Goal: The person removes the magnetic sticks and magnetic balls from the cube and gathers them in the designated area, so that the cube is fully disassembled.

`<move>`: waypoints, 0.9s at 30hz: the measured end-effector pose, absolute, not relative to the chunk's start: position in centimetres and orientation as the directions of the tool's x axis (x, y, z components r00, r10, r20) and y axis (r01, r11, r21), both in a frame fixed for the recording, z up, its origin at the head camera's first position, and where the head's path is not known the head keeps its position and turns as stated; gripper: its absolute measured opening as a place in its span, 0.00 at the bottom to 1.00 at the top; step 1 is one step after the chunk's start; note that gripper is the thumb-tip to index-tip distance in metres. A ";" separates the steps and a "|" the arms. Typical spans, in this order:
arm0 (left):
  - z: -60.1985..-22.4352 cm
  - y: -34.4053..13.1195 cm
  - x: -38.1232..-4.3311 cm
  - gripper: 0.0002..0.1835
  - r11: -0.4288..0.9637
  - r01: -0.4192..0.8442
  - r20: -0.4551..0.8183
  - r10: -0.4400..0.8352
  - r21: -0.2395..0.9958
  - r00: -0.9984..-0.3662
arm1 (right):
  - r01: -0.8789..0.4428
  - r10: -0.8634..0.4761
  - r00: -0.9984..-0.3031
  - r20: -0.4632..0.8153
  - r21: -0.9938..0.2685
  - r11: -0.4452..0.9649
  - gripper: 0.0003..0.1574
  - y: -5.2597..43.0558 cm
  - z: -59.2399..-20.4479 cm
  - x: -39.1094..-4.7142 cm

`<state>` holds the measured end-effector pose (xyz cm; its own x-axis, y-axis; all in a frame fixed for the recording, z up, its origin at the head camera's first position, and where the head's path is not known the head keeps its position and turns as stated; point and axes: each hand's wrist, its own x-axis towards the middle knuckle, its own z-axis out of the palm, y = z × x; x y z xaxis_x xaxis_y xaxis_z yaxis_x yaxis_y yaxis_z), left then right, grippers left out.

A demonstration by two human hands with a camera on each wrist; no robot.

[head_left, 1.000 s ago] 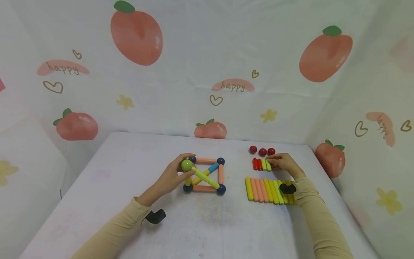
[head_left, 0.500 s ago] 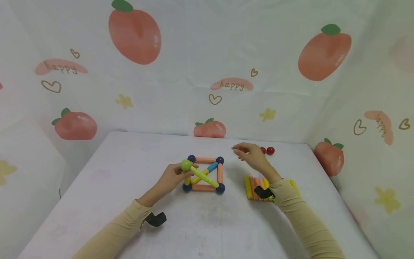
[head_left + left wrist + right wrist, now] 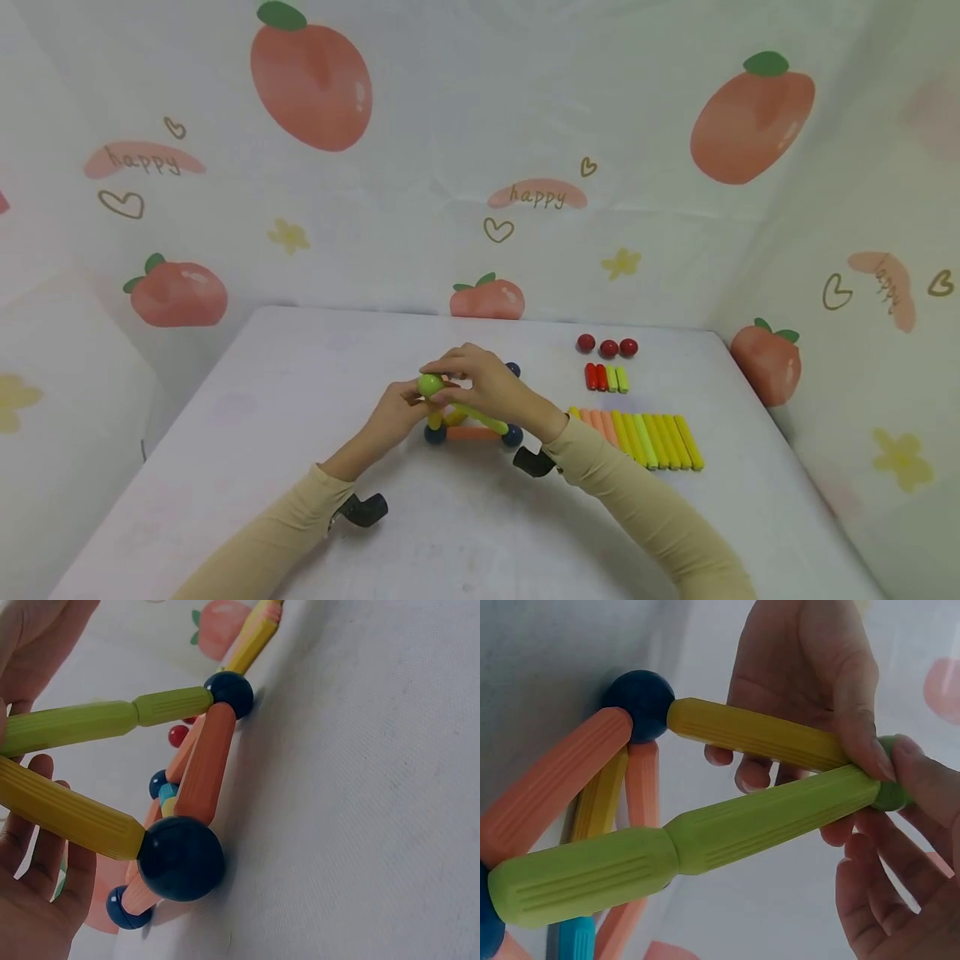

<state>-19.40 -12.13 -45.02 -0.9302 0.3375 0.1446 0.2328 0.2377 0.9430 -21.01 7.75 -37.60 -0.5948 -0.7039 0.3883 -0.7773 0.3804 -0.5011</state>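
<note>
A square base of salmon rods (image 3: 472, 434) and dark blue balls (image 3: 181, 859) sits on the table, a blue-and-yellow diagonal partly hidden. From one corner a yellow rod (image 3: 757, 735) rises to a lime green ball (image 3: 431, 385). Two light green rods (image 3: 592, 874), joined end to end, slope down from that ball to another corner. My left hand (image 3: 393, 417) grips the yellow rod's upper end, thumb just under the ball. With thumb and fingers, my right hand (image 3: 491, 387) pinches the ball from the other side, covering the back of the base in the head view.
Three red balls (image 3: 609, 348) lie at the table's back right. Below them is a row of short red and light green rods (image 3: 607, 378). Several longer yellow, salmon and green rods (image 3: 660, 442) lie side by side nearer, partly behind the right sleeve (image 3: 637, 508).
My right hand has left the short rods and moved left to the green ball. The short rods stay in their row. My left hand keeps its place at the yellow rod.
</note>
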 end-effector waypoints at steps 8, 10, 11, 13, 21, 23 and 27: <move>-44.8 -12.2 -19.5 0.17 0.298 0.249 0.157 0.302 0.921 -0.940 | -0.735 -0.688 -0.621 0.375 -0.585 0.344 0.25 7.7 -37.6 -21.4; -44.9 -12.2 -19.6 0.17 0.289 0.242 0.150 0.307 0.926 -0.940 | -0.708 -0.677 -0.641 0.361 -0.618 0.341 0.24 7.7 -37.6 -21.4; -44.9 -12.2 -19.6 0.17 0.284 0.240 0.147 0.312 0.928 -0.939 | -0.695 -0.670 -0.652 0.355 -0.633 0.341 0.24 7.8 -37.5 -21.4; -44.9 -12.2 -19.6 0.17 0.284 0.247 0.151 0.321 0.927 -0.935 | -0.672 -0.656 -0.672 0.345 -0.657 0.342 0.24 8.0 -37.5 -21.5; -44.8 -12.0 -19.4 0.16 0.233 0.244 0.152 0.355 0.941 -0.923 | -0.548 -0.583 -0.772 0.254 -0.730 0.407 0.23 10.5 -37.4 -23.0; -44.8 -12.0 -19.4 0.16 0.229 0.237 0.144 0.359 0.944 -0.922 | -0.501 -0.552 -0.805 0.219 -0.750 0.433 0.23 11.8 -37.4 -23.8; -44.9 -11.9 -19.4 0.16 0.249 0.240 0.142 0.355 0.938 -0.924 | -0.413 -0.462 -0.869 0.177 -0.774 0.480 0.22 15.3 -37.6 -26.0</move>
<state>-19.39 -11.92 -44.88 -0.9239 0.3552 0.1422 0.2400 0.2486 0.9384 -26.00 15.28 -37.62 -0.8692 -0.4617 0.1770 -0.4127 0.4801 -0.7741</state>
